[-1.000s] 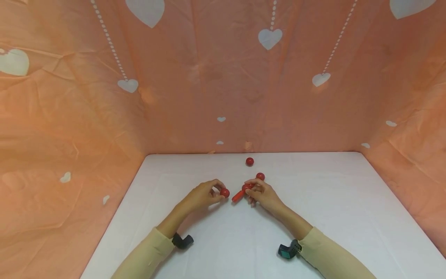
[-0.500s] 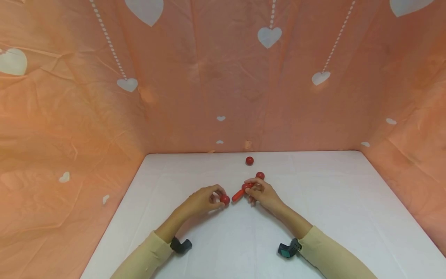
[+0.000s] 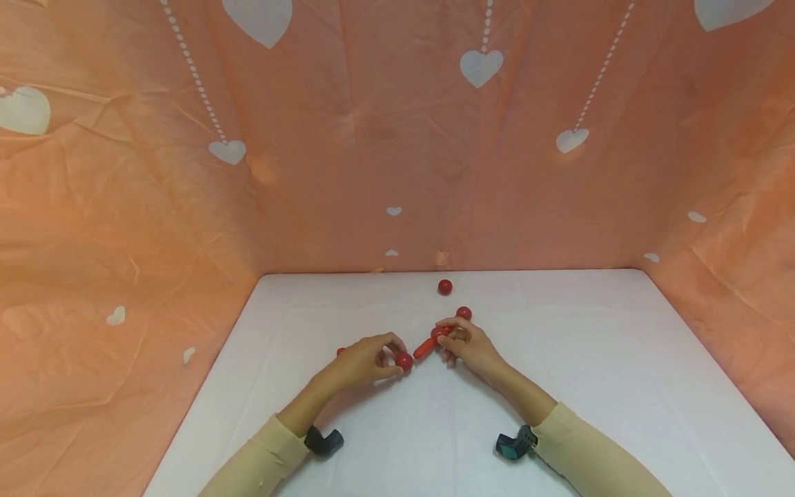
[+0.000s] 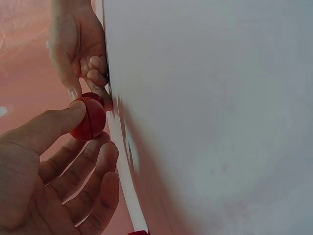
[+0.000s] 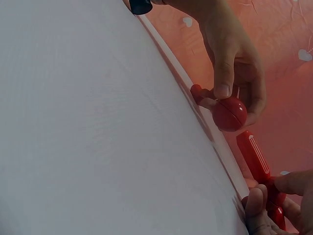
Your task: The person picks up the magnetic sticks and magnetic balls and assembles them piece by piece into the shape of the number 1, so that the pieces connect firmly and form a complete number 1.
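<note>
My left hand (image 3: pixel 366 360) pinches a red ball (image 3: pixel 404 361) between thumb and fingers; a seam line runs round it in the left wrist view. Across from it, my right hand (image 3: pixel 473 350) pinches a second red ball (image 3: pixel 439 335). From that ball a grooved red rod (image 5: pixel 254 154) points toward my left hand, its end close to the left ball. Past the right fingertips shows another red ball (image 3: pixel 464 313), apparently in line with the rod; fingers hide the joint between them. Whether rod and left ball touch cannot be told.
A loose red ball (image 3: pixel 445 287) lies near the back of the white table (image 3: pixel 559 331). Behind my left hand a small red piece (image 3: pixel 340 351) peeks out, mostly hidden. An orange curtain (image 3: pixel 422 152) with white hearts surrounds the table.
My left hand has moved toward me and slightly right with its ball. The small red piece behind it has come into view. My right hand has stayed put.
</note>
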Available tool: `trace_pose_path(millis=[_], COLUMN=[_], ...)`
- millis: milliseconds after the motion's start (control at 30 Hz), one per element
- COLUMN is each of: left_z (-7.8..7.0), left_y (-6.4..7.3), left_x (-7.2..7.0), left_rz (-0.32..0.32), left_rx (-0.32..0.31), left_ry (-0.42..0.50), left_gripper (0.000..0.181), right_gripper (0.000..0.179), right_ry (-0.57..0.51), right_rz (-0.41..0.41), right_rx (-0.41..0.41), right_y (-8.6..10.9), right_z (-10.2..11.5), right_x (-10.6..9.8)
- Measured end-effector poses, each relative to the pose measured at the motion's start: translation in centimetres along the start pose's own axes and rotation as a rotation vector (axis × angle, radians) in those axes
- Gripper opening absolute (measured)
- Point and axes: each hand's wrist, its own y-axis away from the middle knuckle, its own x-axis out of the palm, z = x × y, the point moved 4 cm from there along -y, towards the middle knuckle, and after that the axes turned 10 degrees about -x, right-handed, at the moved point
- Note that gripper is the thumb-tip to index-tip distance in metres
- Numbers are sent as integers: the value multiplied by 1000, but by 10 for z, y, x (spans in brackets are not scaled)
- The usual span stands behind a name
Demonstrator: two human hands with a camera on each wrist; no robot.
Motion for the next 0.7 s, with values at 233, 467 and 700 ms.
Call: trace_pose_path(millis=[233, 467, 700], left_z=[-4, -5, -7], left_y=[0, -2, -2], left_x=[1, 3, 3], left_rz=[10, 10, 9], left_rx=[-11, -1, 2], left_ry=[2, 3, 6], left_gripper=[33, 34, 35], right_gripper=[39, 39, 39], right_ry=[-7, -15, -14], right_rz=[6, 5, 1], right_rx=[-11, -8, -6], right_y=[1, 0, -1], right_z=[0, -1, -4], right_x=[-1, 0, -1])
